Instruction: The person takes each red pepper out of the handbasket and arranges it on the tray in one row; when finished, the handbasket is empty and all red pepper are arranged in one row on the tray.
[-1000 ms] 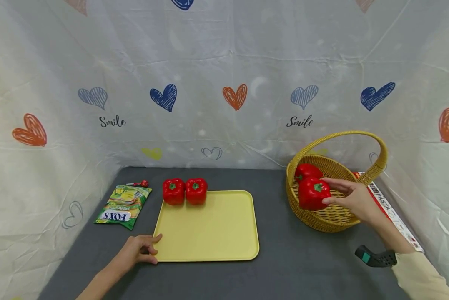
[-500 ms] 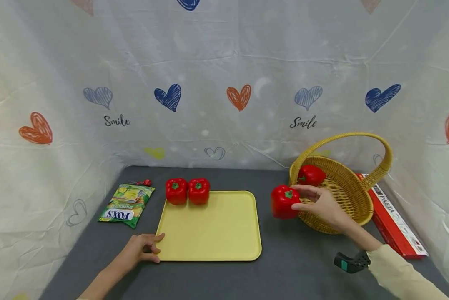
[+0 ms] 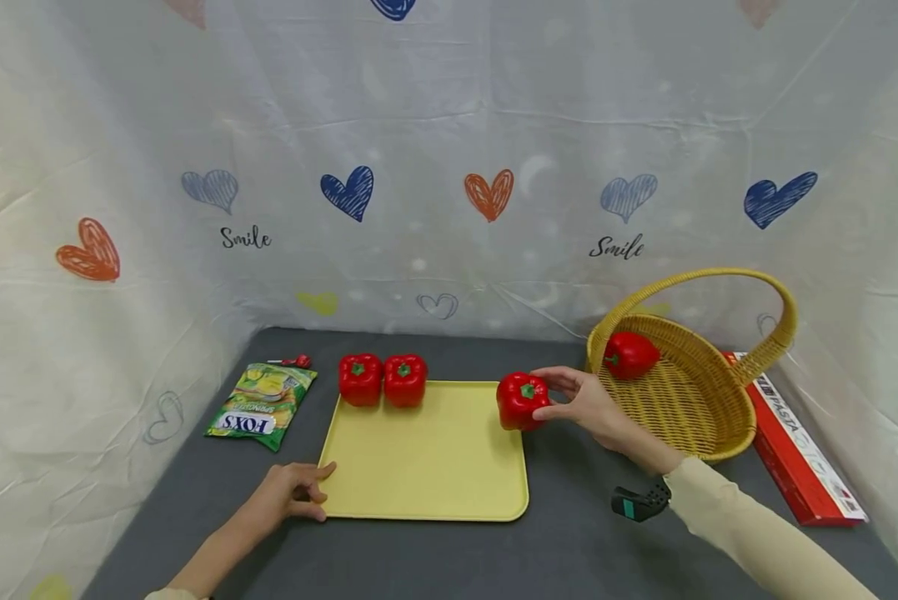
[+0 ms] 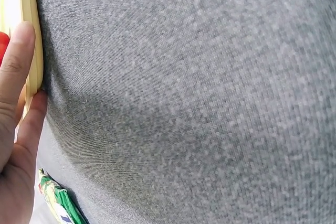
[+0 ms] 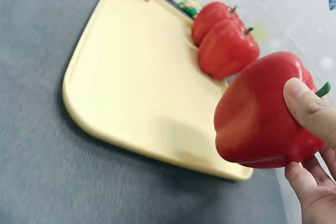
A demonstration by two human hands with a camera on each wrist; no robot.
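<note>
In the head view my right hand (image 3: 585,406) holds a red bell pepper (image 3: 521,402) between thumb and fingers, over the far right corner of a yellow tray (image 3: 426,467). The right wrist view shows this bell pepper (image 5: 262,114) upright with its green stem, raised above the tray (image 5: 126,66). My left hand (image 3: 293,492) grips the tray's near left corner, thumb at the front edge and a finger over the side rim. Two more red bell peppers (image 3: 361,380) (image 3: 405,380) stand side by side at the tray's far left corner. The left wrist view shows only part of the left hand (image 4: 18,114).
A yellow wicker basket (image 3: 689,408) with a tall handle stands at the right, one red bell pepper (image 3: 632,355) inside. Beside it lies a red pasta box (image 3: 797,458). At the left are a green Fox's bag (image 3: 263,402) and a small red item (image 3: 298,362).
My right hand has carried the bell pepper leftward from the basket to above the tray's right edge. The left hand keeps its hold on the tray's corner.
</note>
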